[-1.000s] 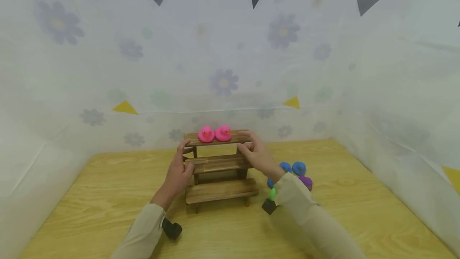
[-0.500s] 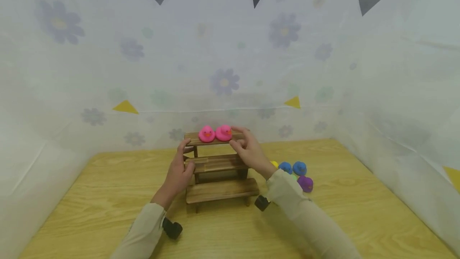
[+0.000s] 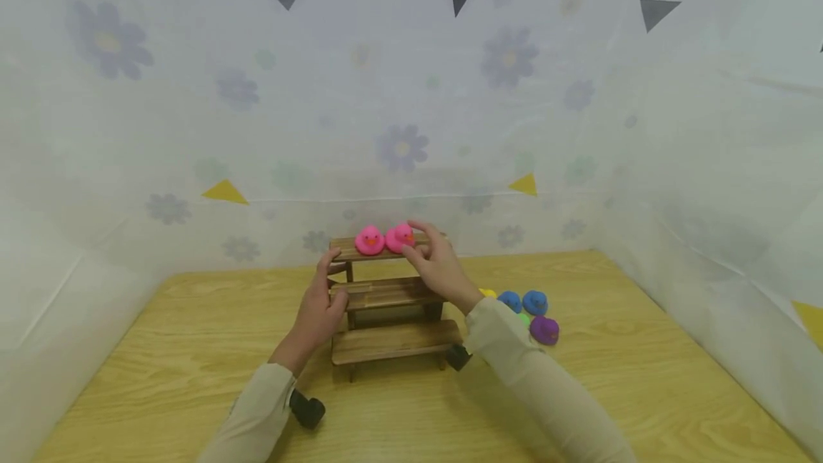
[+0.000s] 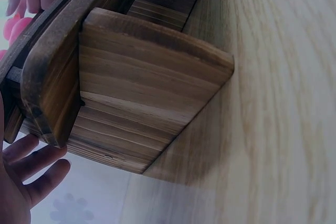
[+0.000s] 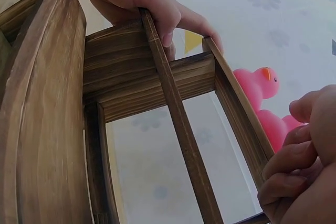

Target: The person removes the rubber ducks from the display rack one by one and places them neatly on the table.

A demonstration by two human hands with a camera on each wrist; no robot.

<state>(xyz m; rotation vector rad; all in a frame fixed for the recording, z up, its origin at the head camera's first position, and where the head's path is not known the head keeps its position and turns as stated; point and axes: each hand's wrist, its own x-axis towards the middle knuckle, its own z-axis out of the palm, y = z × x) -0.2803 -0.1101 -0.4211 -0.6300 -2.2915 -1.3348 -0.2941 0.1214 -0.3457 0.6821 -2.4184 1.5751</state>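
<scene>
Two pink rubber ducks sit side by side on the top tier of a three-tier wooden stand. At the stand's left side my left hand grips it, thumb on the middle tier and a finger at the top tier's end. The left pink duck faces forward. Around the right pink duck the thumb and index finger of my right hand close in a pinch. In the right wrist view the other right fingers are curled beside the top tier, and part of that duck is hidden.
Right of the stand, several more ducks stand on the wooden table: two blue ducks, a purple duck, a yellow duck and a green one partly behind my sleeve. A flowered white sheet encloses the back and sides.
My right hand has moved left along the top tier, from its right end to the right pink duck. My left hand has stayed on the stand. More of the loose ducks now show.
</scene>
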